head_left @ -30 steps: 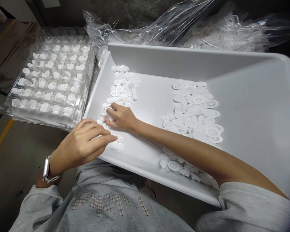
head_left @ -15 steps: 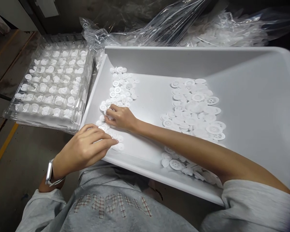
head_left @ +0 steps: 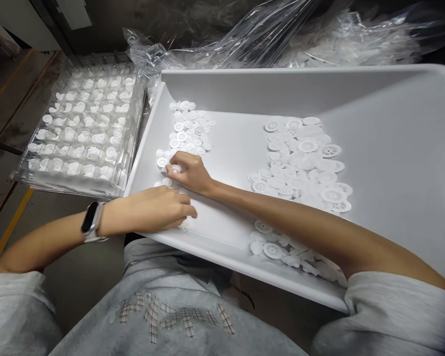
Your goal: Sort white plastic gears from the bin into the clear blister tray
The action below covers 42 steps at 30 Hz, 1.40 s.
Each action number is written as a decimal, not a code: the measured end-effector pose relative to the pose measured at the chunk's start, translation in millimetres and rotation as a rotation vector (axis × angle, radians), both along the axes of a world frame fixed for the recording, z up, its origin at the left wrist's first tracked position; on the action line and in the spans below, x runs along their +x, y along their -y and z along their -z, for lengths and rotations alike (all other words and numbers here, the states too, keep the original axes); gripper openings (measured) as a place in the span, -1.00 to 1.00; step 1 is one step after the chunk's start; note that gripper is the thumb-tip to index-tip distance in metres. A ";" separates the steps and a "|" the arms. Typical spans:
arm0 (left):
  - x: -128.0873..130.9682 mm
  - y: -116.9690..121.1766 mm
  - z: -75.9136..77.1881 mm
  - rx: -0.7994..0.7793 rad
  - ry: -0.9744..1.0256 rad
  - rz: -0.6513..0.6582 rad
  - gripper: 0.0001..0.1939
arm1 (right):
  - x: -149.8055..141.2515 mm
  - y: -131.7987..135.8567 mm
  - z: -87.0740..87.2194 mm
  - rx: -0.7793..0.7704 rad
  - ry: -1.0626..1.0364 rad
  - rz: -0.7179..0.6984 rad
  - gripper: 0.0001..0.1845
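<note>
The small white discs point(head_left: 181, 134) are spread in a long, loose strip down the left side of a pale tub point(head_left: 244, 91). Beyond the grip of the right hand point(head_left: 193, 173) lies the thickest part of the strip; a few discs are seen just to the left of its fingertips, and others toward the wearer. The strip's long axis is run from the far wall to the near one, across the line of the right forearm point(head_left: 274, 215); each disc, being round, is given no long axis.

A disc is seen between the right thumb and curled forefinger, but whether it is clasped or merely touched cannot be told. The far part is approached more closely by the right hand, the near end by the left hand point(head_left: 161, 210), whose fingers are bent down over it; what is held beneath them is hidden.

Well to the right of the right grip, larger white discs point(head_left: 298, 160) are heaped. To its left, outside the tub, filled clear trays point(head_left: 72, 184) are stacked; beyond the tub, plastic film point(head_left: 237, 47) is bunched.
</note>
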<state>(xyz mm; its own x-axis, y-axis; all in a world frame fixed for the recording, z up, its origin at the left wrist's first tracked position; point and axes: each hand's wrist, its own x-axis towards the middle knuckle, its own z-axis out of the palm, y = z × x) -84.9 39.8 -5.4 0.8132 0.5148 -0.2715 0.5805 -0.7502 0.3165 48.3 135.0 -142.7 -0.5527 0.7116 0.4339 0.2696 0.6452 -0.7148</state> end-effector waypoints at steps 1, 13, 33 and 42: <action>7.4 -5.3 7.4 -0.023 -0.012 0.039 -0.71 | -1.2 -2.1 -2.0 -0.040 -0.041 0.037 -0.67; 12.6 -22.6 43.1 -0.341 0.004 -0.021 -0.84 | -3.6 -16.2 -23.1 -0.552 -0.435 0.301 -0.66; 64.3 29.5 -11.4 -1.551 2.109 -1.697 -0.69 | 13.3 72.4 -115.8 0.603 -0.124 -0.171 -0.81; 58.4 27.3 -18.0 -1.263 1.892 -1.965 -0.49 | 15.4 65.5 -129.4 0.855 0.117 -0.201 -0.66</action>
<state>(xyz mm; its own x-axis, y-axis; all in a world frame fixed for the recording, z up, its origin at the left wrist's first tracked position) -26.6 12.4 12.6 -0.1231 0.6031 -0.7881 -0.8999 0.2670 0.3448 63.6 69.5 -13.2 -0.7066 0.0541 0.7056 0.1348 0.9891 0.0592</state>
